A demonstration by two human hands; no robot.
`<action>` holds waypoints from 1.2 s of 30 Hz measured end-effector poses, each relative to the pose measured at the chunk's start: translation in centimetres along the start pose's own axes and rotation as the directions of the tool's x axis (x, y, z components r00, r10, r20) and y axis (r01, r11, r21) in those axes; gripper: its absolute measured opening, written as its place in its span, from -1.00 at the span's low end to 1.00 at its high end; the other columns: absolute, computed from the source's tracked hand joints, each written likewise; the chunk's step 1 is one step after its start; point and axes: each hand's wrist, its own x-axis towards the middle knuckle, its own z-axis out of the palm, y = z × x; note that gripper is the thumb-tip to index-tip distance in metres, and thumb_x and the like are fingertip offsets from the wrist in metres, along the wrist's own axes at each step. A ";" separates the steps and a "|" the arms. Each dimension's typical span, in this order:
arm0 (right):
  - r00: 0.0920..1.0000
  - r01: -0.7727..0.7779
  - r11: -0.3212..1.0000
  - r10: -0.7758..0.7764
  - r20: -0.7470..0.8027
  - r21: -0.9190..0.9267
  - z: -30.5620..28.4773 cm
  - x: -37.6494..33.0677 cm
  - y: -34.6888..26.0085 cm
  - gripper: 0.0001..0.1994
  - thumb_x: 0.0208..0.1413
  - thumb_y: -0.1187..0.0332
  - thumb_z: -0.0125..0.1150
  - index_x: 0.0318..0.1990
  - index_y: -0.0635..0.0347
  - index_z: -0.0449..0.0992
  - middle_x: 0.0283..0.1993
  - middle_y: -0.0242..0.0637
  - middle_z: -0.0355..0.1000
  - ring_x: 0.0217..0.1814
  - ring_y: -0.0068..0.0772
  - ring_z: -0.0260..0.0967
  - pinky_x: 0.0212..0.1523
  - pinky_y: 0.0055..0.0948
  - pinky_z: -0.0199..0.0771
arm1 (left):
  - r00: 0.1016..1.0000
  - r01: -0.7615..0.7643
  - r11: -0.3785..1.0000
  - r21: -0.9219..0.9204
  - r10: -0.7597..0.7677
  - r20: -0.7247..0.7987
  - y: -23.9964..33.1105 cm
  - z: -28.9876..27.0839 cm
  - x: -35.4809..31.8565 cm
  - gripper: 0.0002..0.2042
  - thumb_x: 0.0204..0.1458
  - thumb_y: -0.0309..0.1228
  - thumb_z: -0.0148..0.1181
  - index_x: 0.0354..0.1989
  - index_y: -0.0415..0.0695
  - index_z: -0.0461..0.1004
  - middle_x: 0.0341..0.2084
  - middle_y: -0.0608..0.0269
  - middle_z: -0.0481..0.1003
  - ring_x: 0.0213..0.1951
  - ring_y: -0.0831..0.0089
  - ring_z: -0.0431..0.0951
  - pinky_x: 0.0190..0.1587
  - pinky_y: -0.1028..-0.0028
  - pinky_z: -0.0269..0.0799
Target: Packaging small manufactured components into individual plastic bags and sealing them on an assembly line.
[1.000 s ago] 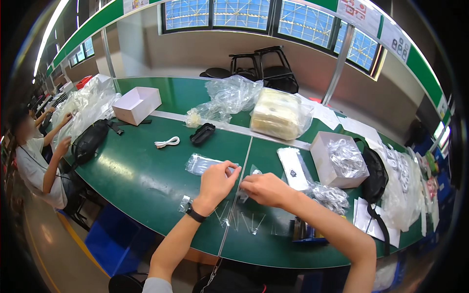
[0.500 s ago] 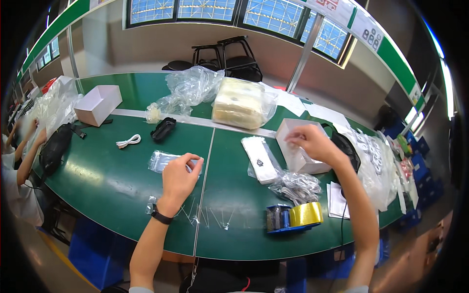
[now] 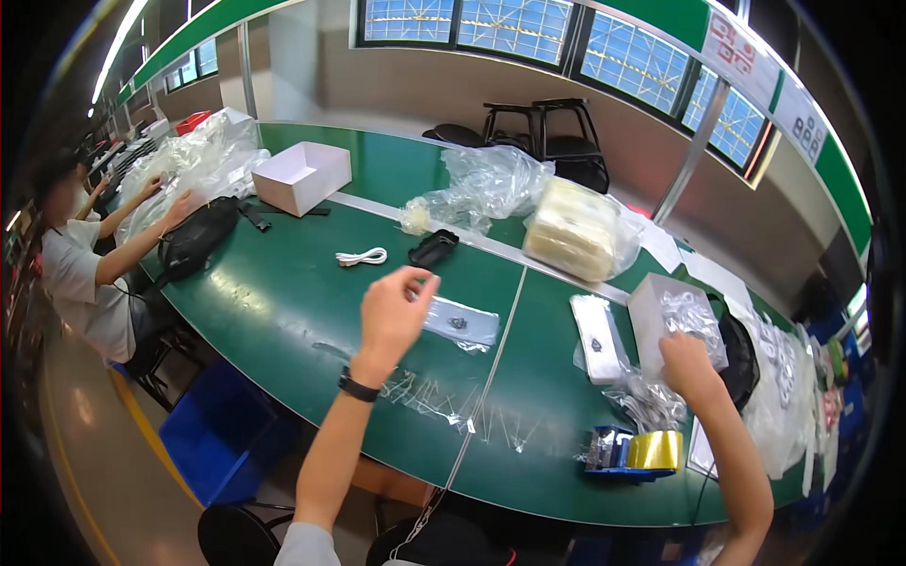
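You are working in bright, even light; daylight is coming through the far windows (image 3: 604, 57) and glaring off the green table (image 3: 283, 283) at left. Fisheye distortion is bending the edges, and the dark rim is vignetting.

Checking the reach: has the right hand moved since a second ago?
Yes. The right hand went rightward, away from the left hand, to the white box.

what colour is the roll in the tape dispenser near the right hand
Shiny yellow-gold roll of tape in a blue tape dispenser, near the right hand; head view.
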 end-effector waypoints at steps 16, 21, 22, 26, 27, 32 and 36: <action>0.966 0.246 0.396 -0.172 -0.192 0.885 -9.5 10.0 -18.3 -0.65 0.21 0.10 0.28 -0.04 0.20 0.58 -0.27 -0.19 0.56 -0.25 -0.30 0.55 -0.17 -0.32 0.56 | 0.938 -0.321 0.927 0.195 0.340 -0.071 -8.2 -2.7 5.5 -0.79 0.27 -0.32 0.16 -0.14 -0.26 0.48 -0.43 0.08 0.60 -0.49 0.18 0.61 -0.38 0.28 0.49; 0.994 -0.058 -0.571 -0.105 -0.003 0.819 -10.2 13.6 -24.8 -0.58 0.30 0.05 0.20 0.05 0.23 0.52 -0.16 -0.36 0.57 -0.24 -0.50 0.49 -0.21 -0.47 0.51 | 0.848 -0.485 0.855 -0.184 0.511 0.140 0.6 -0.9 2.2 -0.86 0.16 -0.47 0.24 -0.19 -0.28 0.51 -0.41 0.06 0.57 -0.41 0.23 0.61 -0.36 0.37 0.47; 0.991 -0.043 -0.542 -0.130 -0.034 0.840 -10.9 13.7 -25.1 -0.62 0.29 0.08 0.22 0.03 0.22 0.53 -0.16 -0.39 0.56 -0.25 -0.53 0.47 -0.24 -0.48 0.49 | 0.848 -0.487 0.855 -0.177 0.512 0.137 0.8 -0.9 1.6 -0.86 0.16 -0.47 0.24 -0.19 -0.28 0.51 -0.41 0.06 0.57 -0.41 0.23 0.61 -0.36 0.37 0.47; 0.962 0.270 -0.460 0.085 -0.260 0.846 -9.5 15.9 -27.4 -0.76 0.22 0.25 0.31 -0.11 0.21 0.55 -0.36 -0.43 0.49 -0.34 -0.58 0.40 -0.35 -0.47 0.41 | 0.844 -0.522 0.852 0.045 0.508 0.175 0.4 -2.0 0.0 -0.82 0.08 -0.49 0.28 -0.16 -0.26 0.55 -0.29 0.02 0.60 -0.25 0.09 0.60 -0.20 0.27 0.49; 0.926 0.373 -0.266 0.157 -0.342 0.889 -9.4 16.0 -27.5 -0.80 0.18 0.30 0.34 -0.15 0.20 0.56 -0.40 -0.38 0.49 -0.36 -0.57 0.39 -0.35 -0.47 0.41 | 0.832 -0.552 0.823 0.135 0.533 0.150 -0.4 -2.5 -0.4 -0.81 0.07 -0.48 0.29 -0.16 -0.25 0.57 -0.25 0.02 0.61 -0.19 0.06 0.59 -0.12 0.22 0.48; 0.913 0.269 0.563 0.108 -0.392 0.781 -3.5 15.8 -27.9 -0.67 0.05 0.11 0.40 -0.20 0.18 0.63 -0.27 -0.03 0.59 -0.27 -0.05 0.57 -0.21 -0.14 0.55 | 0.870 -0.441 0.862 0.249 0.344 0.353 -6.8 -1.5 -2.1 -0.59 0.16 -0.44 0.20 0.18 -0.29 0.39 0.15 -0.06 0.46 0.18 -0.05 0.44 0.24 0.13 0.36; 0.973 0.196 0.559 -0.007 -0.232 0.806 -2.9 13.6 -28.1 -0.61 -0.01 0.01 0.42 -0.27 0.18 0.67 -0.29 0.00 0.60 -0.19 0.10 0.55 -0.17 -0.02 0.54 | 0.814 -0.504 0.831 0.235 0.365 0.452 -9.4 -1.1 -2.7 -0.55 0.22 -0.49 0.08 0.28 -0.30 0.29 0.24 -0.17 0.37 0.31 -0.07 0.32 0.34 0.12 0.27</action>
